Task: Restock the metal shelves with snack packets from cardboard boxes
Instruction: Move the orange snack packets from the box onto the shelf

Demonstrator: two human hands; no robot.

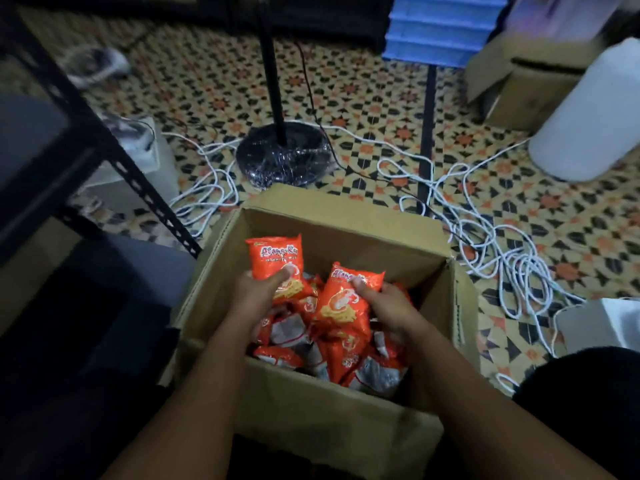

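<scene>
An open cardboard box [346,230] stands on the floor in front of me, holding several orange snack packets [349,355]. My left hand [256,289] grips one orange packet [277,258] lifted above the pile, thumb across its front. My right hand [384,303] grips a second orange packet [346,306] that leans on the pile. The black metal shelf frame [138,181] rises at the left, its shelves dark.
A black fan base [284,157] with its pole stands just behind the box. White cable [485,220] lies tangled over the patterned tile floor to the right. A white container [588,116], another cardboard box [512,77] and a blue stool [440,26] stand at the back right.
</scene>
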